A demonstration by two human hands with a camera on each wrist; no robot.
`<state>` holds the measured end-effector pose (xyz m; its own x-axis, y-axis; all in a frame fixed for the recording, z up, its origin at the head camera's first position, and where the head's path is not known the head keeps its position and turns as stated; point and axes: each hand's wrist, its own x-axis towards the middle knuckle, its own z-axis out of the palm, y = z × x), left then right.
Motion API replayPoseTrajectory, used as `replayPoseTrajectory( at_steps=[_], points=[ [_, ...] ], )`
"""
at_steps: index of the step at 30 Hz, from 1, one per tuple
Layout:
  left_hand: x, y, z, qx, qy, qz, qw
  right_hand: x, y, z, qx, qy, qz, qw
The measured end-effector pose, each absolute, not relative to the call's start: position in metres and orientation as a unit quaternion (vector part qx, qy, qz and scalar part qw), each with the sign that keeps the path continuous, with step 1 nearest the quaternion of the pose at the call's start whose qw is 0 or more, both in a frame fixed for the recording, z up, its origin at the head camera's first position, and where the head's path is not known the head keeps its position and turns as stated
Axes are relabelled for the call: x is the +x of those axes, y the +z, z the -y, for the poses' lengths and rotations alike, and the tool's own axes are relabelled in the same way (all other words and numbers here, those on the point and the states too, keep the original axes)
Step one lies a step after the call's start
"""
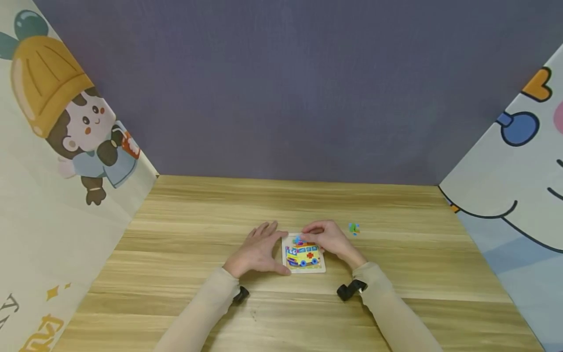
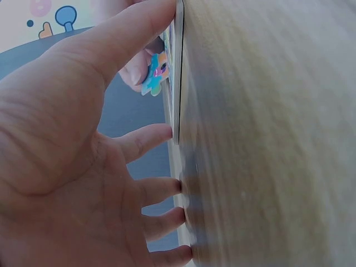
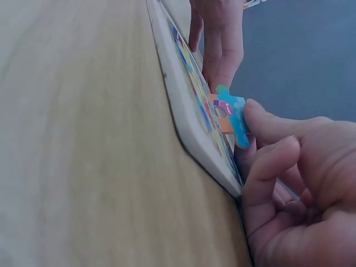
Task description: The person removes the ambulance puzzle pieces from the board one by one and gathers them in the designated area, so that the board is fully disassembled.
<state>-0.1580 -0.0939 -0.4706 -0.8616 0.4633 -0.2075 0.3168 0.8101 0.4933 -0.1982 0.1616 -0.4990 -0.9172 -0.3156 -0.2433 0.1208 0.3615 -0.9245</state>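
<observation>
A square jigsaw board (image 1: 285, 266) with a pale frame lies on the table, its picture showing a yellow ambulance with a red cross. My left hand (image 1: 259, 252) is spread along the board's left side, thumb and index fingertip touching the frame's edge. Over the top part of the board, my right hand (image 1: 329, 238) pinches a blue jigsaw piece (image 3: 236, 114) between thumb and finger. That piece, with pink and orange on it, stands tilted against the picture in the right wrist view. A second jigsaw piece (image 1: 354, 228), green and blue, lies right of the right hand.
The wooden table (image 1: 198, 210) ends at a dark grey-blue partition (image 1: 281, 98). Cartoon-printed panels (image 1: 105, 181) flank it on both sides. Each sleeved wrist carries a black camera (image 1: 350, 290).
</observation>
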Motion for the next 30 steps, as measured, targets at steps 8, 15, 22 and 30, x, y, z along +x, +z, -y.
replayPoseTrajectory(
  at_steps=[8, 15, 22, 30],
  points=[
    [-0.158, -0.471, 0.093, 0.209, 0.229, -0.937, 0.162, -0.197, -0.497, -0.167, -0.084, -0.547, -0.807, 0.207],
    [-0.159, -0.471, 0.094, 0.212, 0.231, -0.936, 0.158, -0.197, -0.495, -0.168, -0.099, -0.547, -0.803, 0.215],
    [-0.156, -0.469, 0.085, 0.196, 0.229, -0.945, 0.125, -0.198, -0.497, -0.169, -0.102, -0.549, -0.802, 0.211],
    [-0.144, -0.467, 0.066, 0.235, 0.217, -0.945, 0.073, -0.197, -0.5, -0.17, -0.109, -0.55, -0.802, 0.205]
  ],
)
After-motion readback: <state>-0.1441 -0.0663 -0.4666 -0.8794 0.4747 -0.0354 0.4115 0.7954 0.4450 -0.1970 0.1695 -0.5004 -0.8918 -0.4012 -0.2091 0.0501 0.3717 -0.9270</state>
